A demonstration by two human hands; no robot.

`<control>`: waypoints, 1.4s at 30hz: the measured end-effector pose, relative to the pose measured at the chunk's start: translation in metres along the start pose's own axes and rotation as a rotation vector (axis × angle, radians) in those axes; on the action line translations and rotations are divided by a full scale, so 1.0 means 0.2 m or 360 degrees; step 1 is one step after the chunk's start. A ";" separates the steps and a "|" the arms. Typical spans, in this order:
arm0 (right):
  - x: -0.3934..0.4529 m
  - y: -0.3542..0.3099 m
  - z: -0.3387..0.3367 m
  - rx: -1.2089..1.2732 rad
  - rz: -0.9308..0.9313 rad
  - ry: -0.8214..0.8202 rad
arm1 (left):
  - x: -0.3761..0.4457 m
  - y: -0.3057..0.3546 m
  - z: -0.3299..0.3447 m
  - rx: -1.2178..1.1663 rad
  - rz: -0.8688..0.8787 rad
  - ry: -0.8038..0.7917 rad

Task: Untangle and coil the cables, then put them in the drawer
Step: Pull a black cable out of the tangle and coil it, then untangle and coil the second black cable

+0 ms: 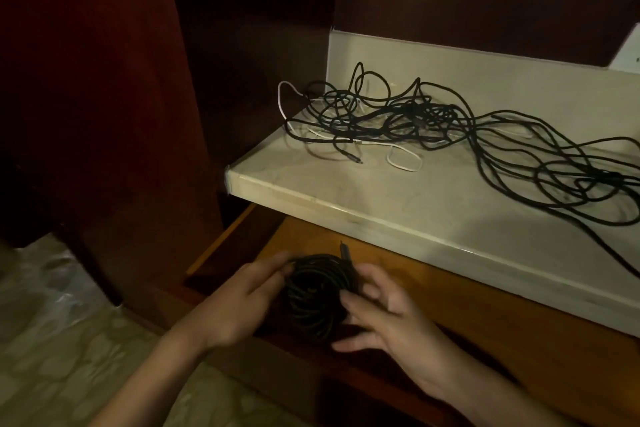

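A coiled black cable sits low in the open wooden drawer, its plug end sticking up at the top. My left hand holds the coil's left side with fingers curled over its rim. My right hand grips the right side, thumb under and fingers over the loops. On the pale countertop above lies a tangle of black cables mixed with a thin white cable.
Dark red-brown cabinet panels stand to the left and behind. A pale backsplash rises at the counter's rear. The patterned floor shows at lower left. One black strand hangs over the counter's front edge at the far right.
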State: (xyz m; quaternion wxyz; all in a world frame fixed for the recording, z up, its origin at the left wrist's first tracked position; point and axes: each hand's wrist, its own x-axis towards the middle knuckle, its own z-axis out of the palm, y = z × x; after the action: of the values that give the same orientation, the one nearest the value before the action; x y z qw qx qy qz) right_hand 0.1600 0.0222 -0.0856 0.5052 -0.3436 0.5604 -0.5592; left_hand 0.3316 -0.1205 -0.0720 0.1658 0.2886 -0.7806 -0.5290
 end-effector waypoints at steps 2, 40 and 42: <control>0.06 -0.01 0.00 -0.0079 0.0015 -0.0015 | 0.03 -0.04 -0.04 -0.0015 -0.0047 -0.0053; 0.75 0.13 0.01 -0.1135 0.0256 0.0159 | 0.66 -0.05 0.05 0.1753 -0.0296 -0.0402; 0.68 0.06 -0.05 -0.1202 0.0218 0.0076 | 0.65 0.05 0.10 0.1727 -0.0239 -0.0482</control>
State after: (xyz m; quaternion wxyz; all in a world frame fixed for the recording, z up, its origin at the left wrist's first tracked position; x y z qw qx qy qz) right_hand 0.1189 -0.1030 -0.1237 0.3662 -0.4540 0.7602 -0.2861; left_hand 0.2173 -0.1849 -0.0765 -0.1581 0.3082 -0.9330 -0.0978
